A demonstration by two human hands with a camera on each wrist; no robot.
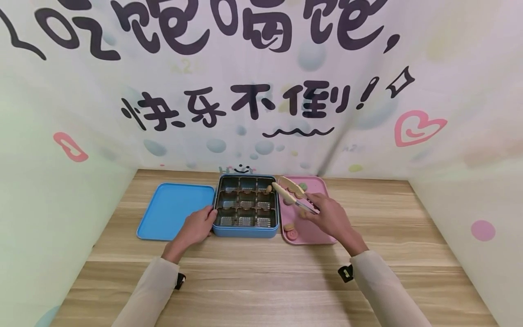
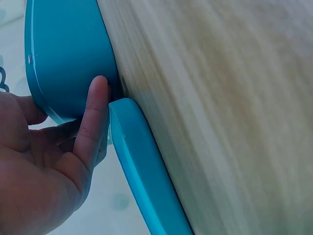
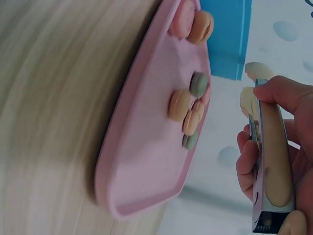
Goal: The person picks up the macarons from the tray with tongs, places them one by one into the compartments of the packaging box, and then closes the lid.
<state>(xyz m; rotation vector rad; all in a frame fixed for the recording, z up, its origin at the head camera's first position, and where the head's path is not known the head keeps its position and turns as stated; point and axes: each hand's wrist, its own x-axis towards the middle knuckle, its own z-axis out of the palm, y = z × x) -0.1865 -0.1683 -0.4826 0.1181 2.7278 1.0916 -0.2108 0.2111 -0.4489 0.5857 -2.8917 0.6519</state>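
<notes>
Gripping the blue box (image 1: 246, 232) with the left hand (image 1: 198, 225) and tongs (image 1: 283, 193) with the right hand (image 1: 331, 217), could snag the macaron (image 1: 268, 189) at the box's far right on a divider (image 1: 257, 192) by aiming crookedly.

Worktop (image 1: 253, 284): I see pale wood, its streaky grain running sideways, beneath and around the left hand (image 1: 196, 225) and right hand (image 1: 331, 215).
Back wall (image 1: 196, 156): whitish, printed with blue-grey bubbles, rising beyond both hands.
Lettering (image 1: 253, 101): two rows of thick dark characters, high above the hands on my feed.
Left wall (image 1: 49, 195): pale green, out past the left hand.
Right wall (image 1: 461, 195): whitish, past the right hand, bearing a purple dot (image 1: 483, 230).
Light: soft, with a dim shadow my side of the right hand.
</notes>
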